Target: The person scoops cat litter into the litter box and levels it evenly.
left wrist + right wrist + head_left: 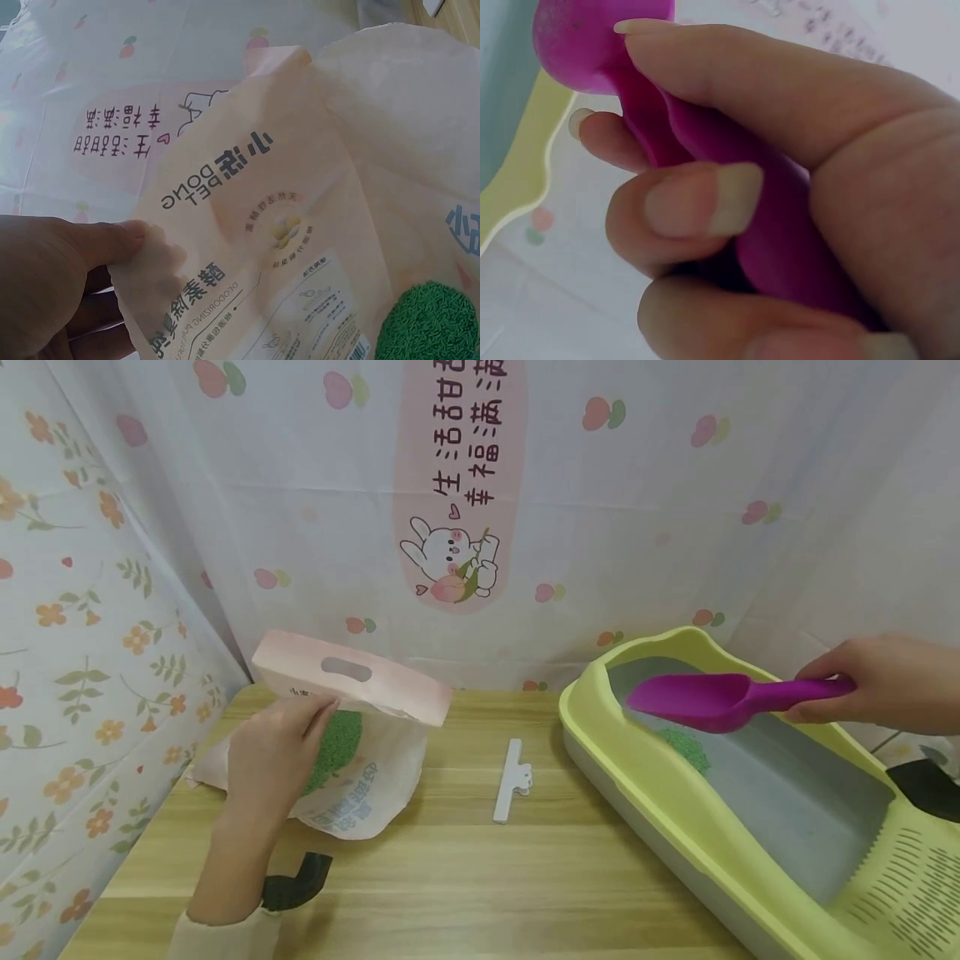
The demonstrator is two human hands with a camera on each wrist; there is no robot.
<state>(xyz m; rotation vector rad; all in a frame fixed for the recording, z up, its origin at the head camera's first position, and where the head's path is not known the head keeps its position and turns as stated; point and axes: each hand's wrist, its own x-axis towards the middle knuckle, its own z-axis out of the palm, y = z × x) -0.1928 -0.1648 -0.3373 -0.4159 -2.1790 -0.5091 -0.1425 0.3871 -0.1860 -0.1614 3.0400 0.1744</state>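
Observation:
A pink bag of green cat litter pellets (427, 322) lies at the left of the table. My left hand (273, 747) pinches the edge of the bag (375, 685) between thumb and fingers, lifting its top panel with the handle slot. In the left wrist view, printed text covers the panel. My right hand (873, 681) grips the handle of a purple scoop (697, 700), fingers curled round it in the right wrist view. The scoop is above the litter box (637, 777), which has a yellow-green rim and grey base. A small heap of green pellets (684, 747) lies inside.
On the wooden table (450, 893), a white sealing clip (513, 781) lies between the bag and the litter box. A slotted yellow-green grate (911, 868) covers the near right end of the box. Patterned curtains (322, 510) hang behind and at the left.

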